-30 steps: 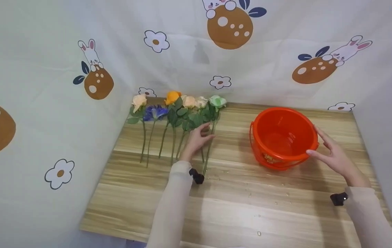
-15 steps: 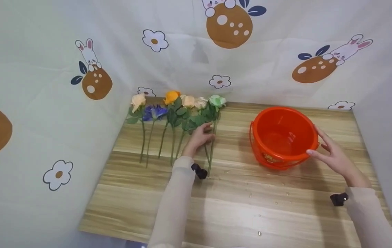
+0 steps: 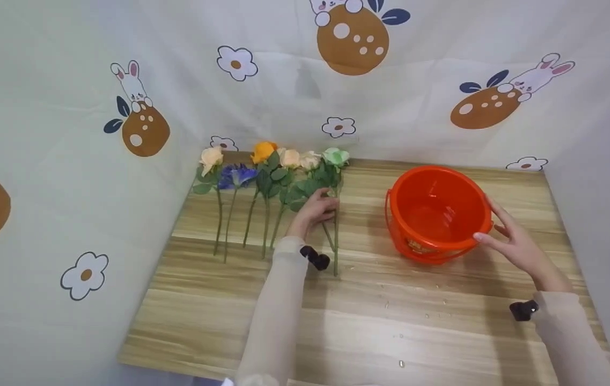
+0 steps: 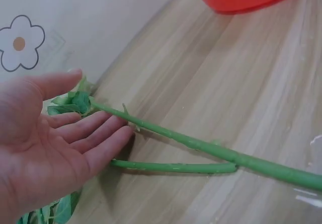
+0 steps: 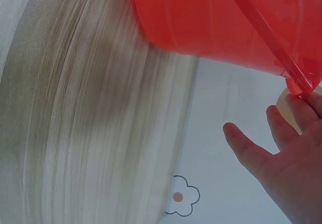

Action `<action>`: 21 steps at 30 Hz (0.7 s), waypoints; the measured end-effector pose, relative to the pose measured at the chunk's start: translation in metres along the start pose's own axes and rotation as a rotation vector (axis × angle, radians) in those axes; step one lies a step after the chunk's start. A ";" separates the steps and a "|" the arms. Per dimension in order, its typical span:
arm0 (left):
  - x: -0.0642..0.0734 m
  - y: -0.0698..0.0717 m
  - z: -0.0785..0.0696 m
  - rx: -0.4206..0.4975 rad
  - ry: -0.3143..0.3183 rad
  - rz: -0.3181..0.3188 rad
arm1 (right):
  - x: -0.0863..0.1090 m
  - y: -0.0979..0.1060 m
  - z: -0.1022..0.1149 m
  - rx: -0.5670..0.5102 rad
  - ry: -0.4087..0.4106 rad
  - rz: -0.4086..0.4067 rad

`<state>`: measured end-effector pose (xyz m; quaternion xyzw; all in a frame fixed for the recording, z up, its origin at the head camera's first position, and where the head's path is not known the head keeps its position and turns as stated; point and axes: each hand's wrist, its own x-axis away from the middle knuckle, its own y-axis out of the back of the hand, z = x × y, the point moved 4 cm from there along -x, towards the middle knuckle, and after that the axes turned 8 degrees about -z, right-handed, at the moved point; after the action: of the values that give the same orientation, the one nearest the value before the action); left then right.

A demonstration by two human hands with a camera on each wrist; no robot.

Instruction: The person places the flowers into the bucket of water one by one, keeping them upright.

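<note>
My left hand (image 3: 315, 210) lies among the flowers at the back of the table. Its fingers extend beneath or beside the green rose's stem (image 4: 196, 144) in the left wrist view, and the fingertips touch it. That green rose (image 3: 336, 156) is rightmost in the row. A second, shorter stem (image 4: 173, 167) comes out from behind the fingers. My right hand (image 3: 516, 246) rests at the right side of a red bucket (image 3: 433, 244), thumb at the rim and fingers spread along the outside. Fingertips (image 5: 297, 103) reach the handle's joint in the right wrist view.
Left of my left hand lie a peach rose (image 3: 211, 158), a blue flower (image 3: 237, 176), an orange rose (image 3: 264, 152) and more pale roses (image 3: 289, 158). Water drops (image 3: 402, 363) dot the wooden table (image 3: 358, 321). Printed cloth walls (image 3: 283, 96) enclose the back and sides.
My left hand has shifted slightly right. The green rose's stem and the one beside it have swung right at their lower ends. The right hand and bucket keep their places.
</note>
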<state>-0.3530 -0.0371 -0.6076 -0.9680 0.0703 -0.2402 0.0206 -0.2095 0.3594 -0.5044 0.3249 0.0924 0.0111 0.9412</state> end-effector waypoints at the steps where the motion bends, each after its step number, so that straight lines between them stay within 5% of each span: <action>1: 0.000 -0.001 0.000 0.014 0.004 -0.006 | 0.001 0.000 0.005 0.004 -0.002 0.001; 21: 0.000 -0.005 -0.009 -0.008 -0.090 -0.177 | 0.003 0.001 0.018 -0.041 0.001 -0.006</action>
<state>-0.3562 -0.0321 -0.5991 -0.9803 -0.0156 -0.1970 -0.0015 -0.2028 0.3500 -0.4905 0.3052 0.0934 0.0104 0.9477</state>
